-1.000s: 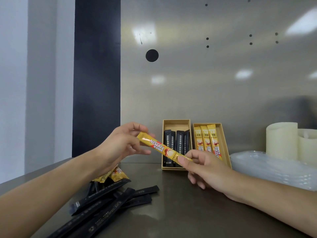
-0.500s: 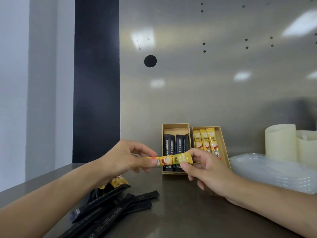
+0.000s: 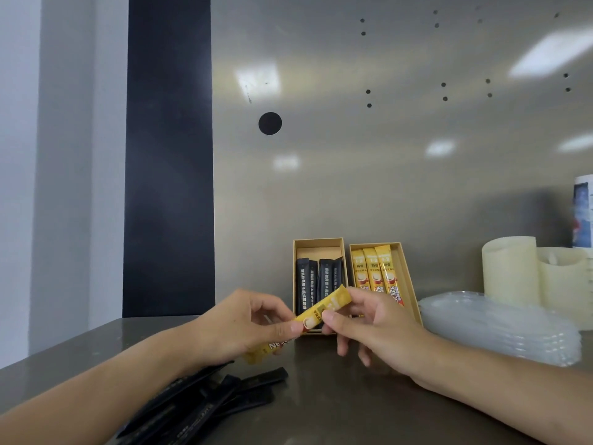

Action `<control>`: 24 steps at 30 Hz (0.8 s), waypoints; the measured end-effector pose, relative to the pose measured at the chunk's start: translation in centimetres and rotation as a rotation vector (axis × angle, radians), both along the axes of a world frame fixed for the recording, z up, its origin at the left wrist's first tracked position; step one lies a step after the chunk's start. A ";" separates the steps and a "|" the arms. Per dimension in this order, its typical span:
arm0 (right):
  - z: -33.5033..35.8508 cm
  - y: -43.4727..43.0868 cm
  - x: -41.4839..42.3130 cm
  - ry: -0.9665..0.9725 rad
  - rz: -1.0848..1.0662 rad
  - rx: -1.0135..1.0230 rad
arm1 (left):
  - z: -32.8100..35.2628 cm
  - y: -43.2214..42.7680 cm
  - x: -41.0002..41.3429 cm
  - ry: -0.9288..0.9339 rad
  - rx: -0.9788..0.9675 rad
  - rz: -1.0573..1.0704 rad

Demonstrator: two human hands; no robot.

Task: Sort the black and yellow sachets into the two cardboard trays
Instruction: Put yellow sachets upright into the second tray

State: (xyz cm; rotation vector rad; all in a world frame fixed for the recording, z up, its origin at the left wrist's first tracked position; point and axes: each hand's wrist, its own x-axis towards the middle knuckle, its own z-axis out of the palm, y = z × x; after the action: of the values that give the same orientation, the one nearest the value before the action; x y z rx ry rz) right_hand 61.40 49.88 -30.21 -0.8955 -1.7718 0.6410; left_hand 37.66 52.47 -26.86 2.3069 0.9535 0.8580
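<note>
Both hands hold one yellow sachet [image 3: 324, 308] above the steel counter, in front of the trays. My left hand [image 3: 244, 322] pinches its lower end and my right hand [image 3: 369, 322] pinches its upper end. The sachet slants up to the right. Behind it stand two cardboard trays side by side. The left tray [image 3: 317, 244] holds several black sachets [image 3: 321, 284]. The right tray [image 3: 405, 277] holds three yellow sachets [image 3: 373, 271]. A pile of loose black sachets [image 3: 208, 403] lies on the counter under my left forearm.
A stack of clear plastic lids [image 3: 500, 329] lies right of the trays. Two cream cylinders [image 3: 513, 268] stand behind it against the steel back wall [image 3: 385, 155]. The counter's left edge runs near a dark vertical panel [image 3: 168, 155].
The held yellow sachet has rotated from slanting down-right, through level, to slanting up-right. Both hands moved closer together and slightly lower. The camera tilted a little.
</note>
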 end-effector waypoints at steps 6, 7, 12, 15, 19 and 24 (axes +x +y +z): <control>0.1 -0.3 -0.1 0.063 -0.001 -0.021 | -0.2 -0.2 0.6 -0.047 0.033 -0.019; 0.1 -0.4 -0.2 0.067 0.012 -0.031 | -0.2 -0.2 0.6 -0.068 0.035 -0.023; 0.0 -0.7 -1.2 0.049 0.041 -0.011 | -0.5 -0.4 1.3 -0.119 0.067 -0.063; 0.0 -0.7 -1.2 0.057 -0.013 -0.005 | -0.5 -0.3 1.4 -0.149 0.066 -0.069; -0.1 -0.6 -1.2 0.090 0.024 -0.027 | -0.5 -0.1 1.3 -0.168 0.034 -0.052; 0.0 -0.4 -1.1 0.126 0.052 -0.021 | -0.3 0.1 1.2 -0.217 -0.019 -0.048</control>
State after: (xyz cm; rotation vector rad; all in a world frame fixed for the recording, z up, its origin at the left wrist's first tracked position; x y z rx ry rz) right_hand 60.28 49.53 -30.25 -0.8082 -1.6827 0.7353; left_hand 38.88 52.59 -27.20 2.1592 0.8052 1.0488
